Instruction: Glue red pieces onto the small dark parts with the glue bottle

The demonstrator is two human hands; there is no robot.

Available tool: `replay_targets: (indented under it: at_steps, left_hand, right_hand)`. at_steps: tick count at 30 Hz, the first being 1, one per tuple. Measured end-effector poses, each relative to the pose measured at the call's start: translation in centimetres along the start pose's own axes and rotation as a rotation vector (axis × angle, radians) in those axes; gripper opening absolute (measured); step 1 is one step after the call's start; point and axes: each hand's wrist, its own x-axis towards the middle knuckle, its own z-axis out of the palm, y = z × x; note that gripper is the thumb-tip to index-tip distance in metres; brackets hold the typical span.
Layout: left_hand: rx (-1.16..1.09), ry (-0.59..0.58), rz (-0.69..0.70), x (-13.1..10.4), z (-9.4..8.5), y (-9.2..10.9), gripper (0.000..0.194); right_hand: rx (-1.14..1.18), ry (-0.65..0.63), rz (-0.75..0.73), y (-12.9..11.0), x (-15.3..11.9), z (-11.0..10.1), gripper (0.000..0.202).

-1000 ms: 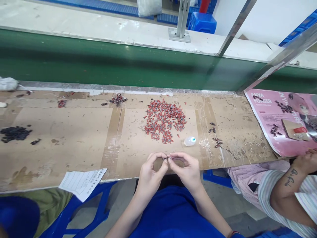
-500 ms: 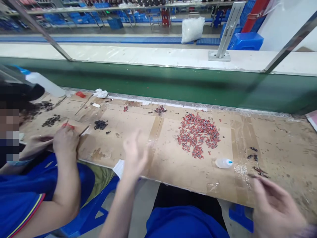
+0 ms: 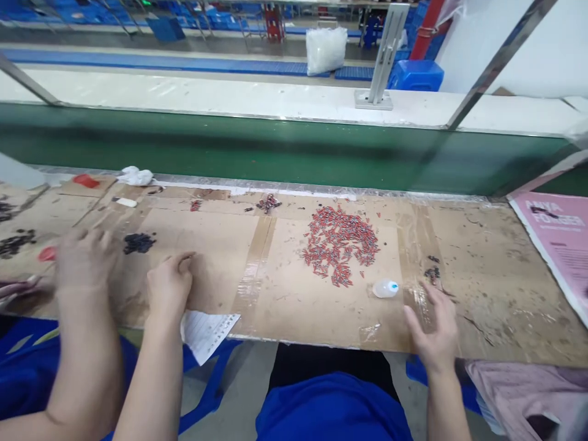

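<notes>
Our desk [image 3: 215, 239] bears dark pieces [image 3: 432, 274] far-edgeward of our unclenched right hand [image 3: 435, 327]; whether our left hand [image 3: 169, 285] grasps, we can't tell.

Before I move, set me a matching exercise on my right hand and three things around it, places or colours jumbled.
Column one
1. Right hand
2. Small bottle
3. Little pieces in the big heap
4. Paper sheet with writing

Column two
A. White, jutting past the near edge of the cardboard
B. Mostly red, spread farther from the person than the bottle
C. Thumb and fingers spread apart, to the right of the bottle
D. Whitish, with a blue tip

Right pairs: 1-C, 2-D, 3-B, 4-A
</notes>
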Motion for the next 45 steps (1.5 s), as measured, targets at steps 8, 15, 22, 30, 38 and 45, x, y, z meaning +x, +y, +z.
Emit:
replay_targets:
  at_steps: [8,15,22,30,38,45]
  left_hand:
    - [-0.363,-0.42,0.081,-11.7,7.7,6.7,0.03]
    - [-0.256,-0.374,0.444,-15.7,11.6,9.0,0.01]
    - [-0.181,-0.476,0.459,-15.9,11.8,8.1,0.026]
    - [-0.215,-0.321,0.479,-16.4,11.9,8.8,0.009]
    - [-0.241,-0.311,0.402,-16.5,11.9,9.0,0.008]
    - [-0.264,-0.368,0.32,-16.4,11.8,9.1,0.007]
  right_hand:
    - [0.177,-0.185,0.118,-1.7,-0.9,3.4,0.031]
    - [0.665,-0.199,0.501,-2.5,-1.3,3.8,0.036]
    - [1.286,-0.018,0.823,-4.9,-1.5,4.3,0.027]
    - [1.0,-0.125,0.834,-6.2,-1.4,5.7,0.03]
    - [0.744,-0.212,0.664,-6.9,-1.7,5.8,0.024]
    - [0.674,-0.266,0.616,-6.7,-1.9,5.7,0.023]
